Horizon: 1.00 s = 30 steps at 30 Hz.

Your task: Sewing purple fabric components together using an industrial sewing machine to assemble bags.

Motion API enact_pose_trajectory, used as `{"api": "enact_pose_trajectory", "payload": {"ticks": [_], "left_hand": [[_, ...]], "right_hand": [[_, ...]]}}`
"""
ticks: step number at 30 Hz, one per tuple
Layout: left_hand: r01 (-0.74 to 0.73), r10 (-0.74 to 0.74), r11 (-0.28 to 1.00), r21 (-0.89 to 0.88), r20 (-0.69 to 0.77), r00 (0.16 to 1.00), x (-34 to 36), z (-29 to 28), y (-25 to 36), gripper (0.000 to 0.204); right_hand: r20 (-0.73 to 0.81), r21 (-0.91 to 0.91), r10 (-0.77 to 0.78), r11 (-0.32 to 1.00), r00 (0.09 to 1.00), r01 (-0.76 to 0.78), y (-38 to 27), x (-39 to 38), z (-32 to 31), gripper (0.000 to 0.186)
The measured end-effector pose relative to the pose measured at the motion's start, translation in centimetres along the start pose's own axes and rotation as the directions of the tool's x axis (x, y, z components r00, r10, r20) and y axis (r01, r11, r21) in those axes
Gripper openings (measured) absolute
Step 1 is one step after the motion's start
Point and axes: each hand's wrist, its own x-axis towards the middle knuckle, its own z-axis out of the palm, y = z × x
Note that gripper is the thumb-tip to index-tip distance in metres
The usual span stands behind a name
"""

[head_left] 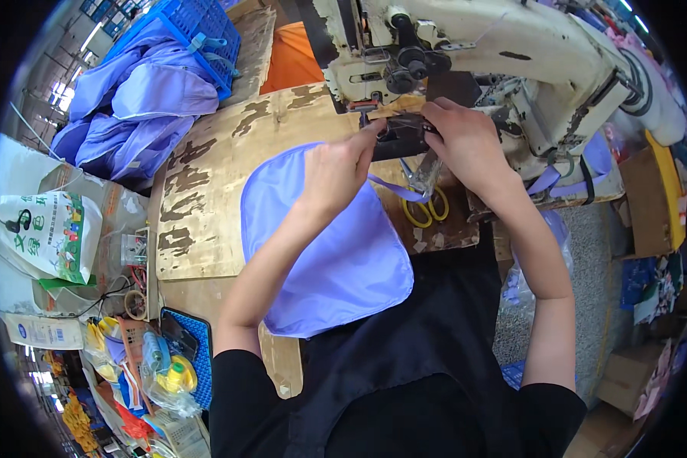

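A purple fabric panel with rounded corners and a narrow edging lies over the table's near edge, partly on my lap. My left hand is closed above its upper part, with the fingertips at the needle area of the sewing machine. What those fingertips pinch is hidden. Just right of the needle, my right hand has its thumb and fingers closed around a dark metal attachment. Below the attachment, a purple strip runs toward scissors with yellow handles.
A heap of purple fabric spills from a blue crate at the far left. Orange cloth lies behind the worn wooden table. Left of me are a white bag and a blue basket. A cardboard box stands right.
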Motion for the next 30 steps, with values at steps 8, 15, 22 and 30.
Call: {"api": "enact_pose_trajectory", "payload": {"ticks": [8, 15, 22, 30], "left_hand": [[0.041, -0.045, 0.998, 0.051, 0.068, 0.997, -0.6, -0.7, 0.1, 0.042], [0.103, -0.175, 0.964, 0.246, 0.291, 0.941, 0.4, -0.4, 1.2, 0.047], [0.319, -0.350, 0.850, -0.420, 0.004, 0.937, -1.4, -0.3, -0.3, 0.031], [0.745, -0.471, -0.153, -0.650, 0.710, 0.523, -2.3, 1.3, -2.4, 0.037]], "right_hand": [[0.088, -0.190, -0.316, 0.926, 0.945, 0.327, -2.2, -2.3, -2.9, 0.008], [0.351, 0.231, -0.365, 0.926, 0.862, 0.299, -4.1, -5.0, -3.9, 0.016], [0.078, 0.901, 0.055, 0.423, 0.995, -0.094, 2.7, -11.5, -7.5, 0.015], [-0.564, 0.535, 0.737, 0.670, 0.373, -0.515, 23.2, -18.5, -4.6, 0.037]]}}
